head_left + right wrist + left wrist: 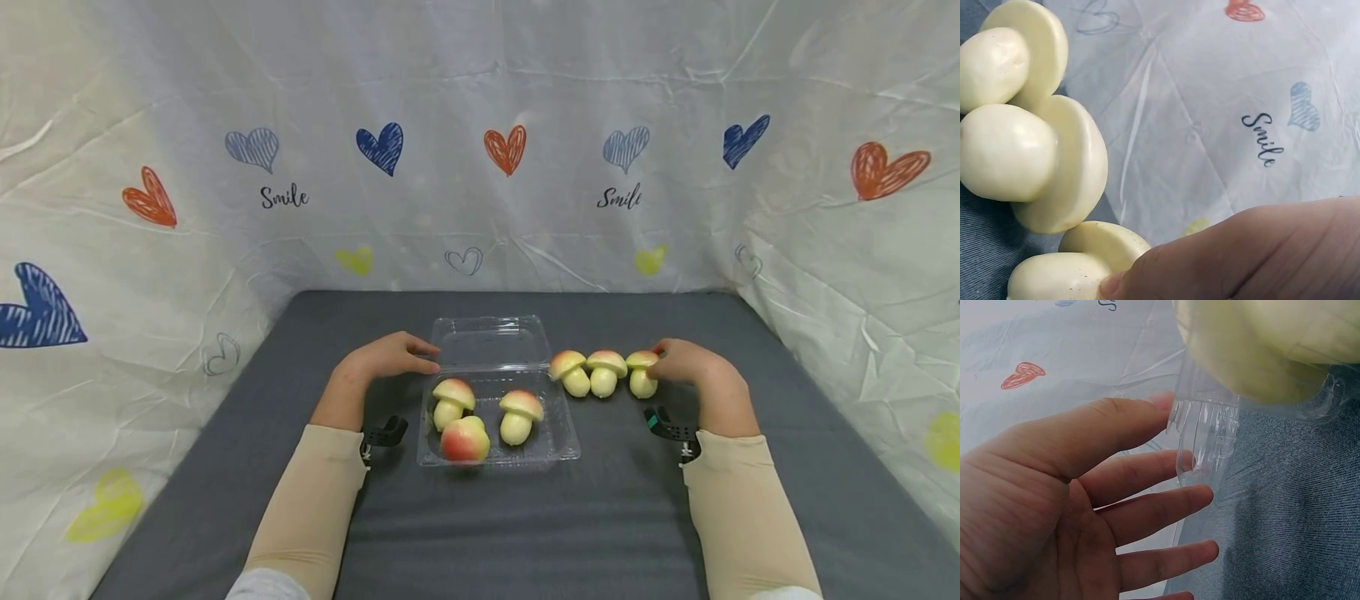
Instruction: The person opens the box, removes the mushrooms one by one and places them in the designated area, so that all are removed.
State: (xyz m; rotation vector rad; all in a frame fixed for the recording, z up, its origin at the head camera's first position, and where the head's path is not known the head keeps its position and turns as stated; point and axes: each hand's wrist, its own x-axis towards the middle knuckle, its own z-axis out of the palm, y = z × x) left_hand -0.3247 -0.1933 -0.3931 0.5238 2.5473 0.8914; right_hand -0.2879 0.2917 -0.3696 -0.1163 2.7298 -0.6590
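On our counter (585, 517), left grip (384, 357) spread at the box (557, 429), right grip (693, 367) pinching 1 mushroom (642, 385), beside 2 others (603, 381)

There are five mushrooms (603, 372), one rounded piece (465, 440) and one clear container (557, 427).

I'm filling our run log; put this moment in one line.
left hand: at left edge of clear container | right hand: grips rightmost mushroom-shaped piece | lid: open | inside: three pieces

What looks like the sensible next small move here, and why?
Probably lift the rightmost mushroom toward the open container: the right hand seems to be pinching it, and two similar mushrooms lie inside.
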